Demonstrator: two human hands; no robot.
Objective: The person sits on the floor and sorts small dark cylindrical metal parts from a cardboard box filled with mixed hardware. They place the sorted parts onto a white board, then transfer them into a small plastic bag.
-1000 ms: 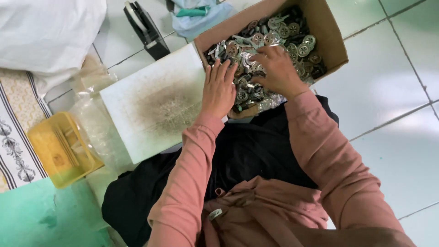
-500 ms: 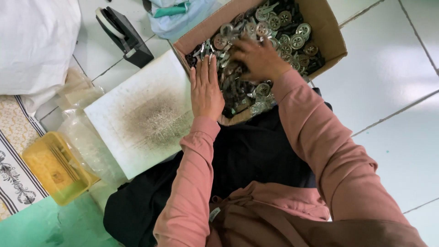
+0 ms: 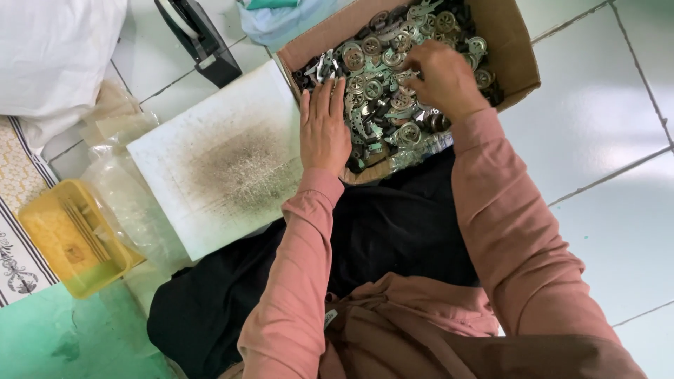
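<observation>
A brown cardboard box (image 3: 516, 52) on the tiled floor holds several small round metal parts (image 3: 372, 88). My left hand (image 3: 324, 126) lies flat with fingers stretched out over the box's near-left edge, its fingertips on a shiny metal piece (image 3: 324, 65). My right hand (image 3: 442, 77) is deeper in the box, fingers curled down into the pile of parts; what it grips is hidden. Both arms wear pink sleeves.
A white board (image 3: 225, 161) with a dark smudge lies left of the box. A yellow plastic tray (image 3: 70, 242) and clear plastic bags (image 3: 133, 203) sit at the left. A black device (image 3: 196, 38) and a white sack (image 3: 56, 49) lie farther away. Black cloth (image 3: 393, 231) covers my lap.
My left hand has slid from the middle of the box to its left edge. My right hand stays buried in the parts. The view has shifted slightly.
</observation>
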